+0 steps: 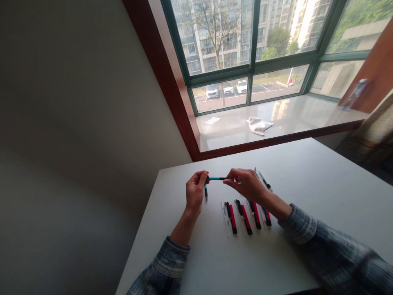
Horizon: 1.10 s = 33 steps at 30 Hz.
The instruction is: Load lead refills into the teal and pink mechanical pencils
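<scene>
A slim blue pen with a dark grip lies level between my two hands, above the table. My left hand pinches its left end between thumb and fingers. At the dark right end, my right hand is closed with thumb and fingertips on the pen; the very tip is hidden by the fingers. Just under my left hand lies another blue and black pen, partly covered by that hand. Below my right hand are rows of red pen barrels, black pen parts and thin clear refills.
The white table carries everything. Beyond my right hand lies a white and black pen. On the window sill are a crumpled cloth, a paper slip and a clear bottle. A wall stands at the left.
</scene>
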Each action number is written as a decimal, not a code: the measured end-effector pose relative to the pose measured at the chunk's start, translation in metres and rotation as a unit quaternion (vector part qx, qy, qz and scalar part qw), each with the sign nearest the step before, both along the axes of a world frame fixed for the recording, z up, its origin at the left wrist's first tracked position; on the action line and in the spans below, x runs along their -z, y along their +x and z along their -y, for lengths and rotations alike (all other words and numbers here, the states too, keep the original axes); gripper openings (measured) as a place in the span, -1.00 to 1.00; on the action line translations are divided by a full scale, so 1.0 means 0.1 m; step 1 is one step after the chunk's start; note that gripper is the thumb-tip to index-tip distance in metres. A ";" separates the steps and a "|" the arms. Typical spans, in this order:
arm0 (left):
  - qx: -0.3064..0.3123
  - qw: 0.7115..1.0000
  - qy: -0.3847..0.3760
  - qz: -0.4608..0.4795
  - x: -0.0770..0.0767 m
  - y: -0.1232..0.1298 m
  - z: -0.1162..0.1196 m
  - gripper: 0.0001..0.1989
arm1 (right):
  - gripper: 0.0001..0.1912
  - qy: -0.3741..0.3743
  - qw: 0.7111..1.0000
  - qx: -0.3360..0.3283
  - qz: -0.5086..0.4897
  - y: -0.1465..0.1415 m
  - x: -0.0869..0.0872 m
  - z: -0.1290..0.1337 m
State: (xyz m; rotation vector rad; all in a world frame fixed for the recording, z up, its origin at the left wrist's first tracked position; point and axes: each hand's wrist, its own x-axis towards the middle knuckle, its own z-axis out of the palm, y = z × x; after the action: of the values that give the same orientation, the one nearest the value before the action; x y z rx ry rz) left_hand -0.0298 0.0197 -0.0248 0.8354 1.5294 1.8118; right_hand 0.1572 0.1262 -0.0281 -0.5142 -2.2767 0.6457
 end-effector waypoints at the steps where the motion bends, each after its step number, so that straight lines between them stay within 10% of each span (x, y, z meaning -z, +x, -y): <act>1: -0.007 1.000 0.007 0.025 -0.01 0.01 0.00 -0.74 | -0.70 0.000 1.000 -0.011 0.009 -0.01 0.01 0.03; 13: -0.037 0.978 0.030 0.203 -0.09 -0.01 -0.03 -0.76 | -0.74 -0.055 0.997 -0.045 0.019 -0.02 -0.03 0.10; 22: -0.074 0.997 -0.007 0.025 0.02 -0.38 -0.11 -0.60 | -0.61 -0.030 0.984 -0.166 0.055 -0.04 -0.02 0.21; 33: -0.102 0.941 -0.202 -0.253 0.27 -0.89 -0.16 -0.76 | -0.79 -0.014 0.999 -0.029 0.009 0.10 0.02 -0.22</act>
State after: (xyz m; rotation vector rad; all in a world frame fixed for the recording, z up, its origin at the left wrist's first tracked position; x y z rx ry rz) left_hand -0.1193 0.0356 -0.0523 1.0119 2.2942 1.3855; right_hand 0.1674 0.1484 -0.0304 -0.4720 -2.3096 0.7055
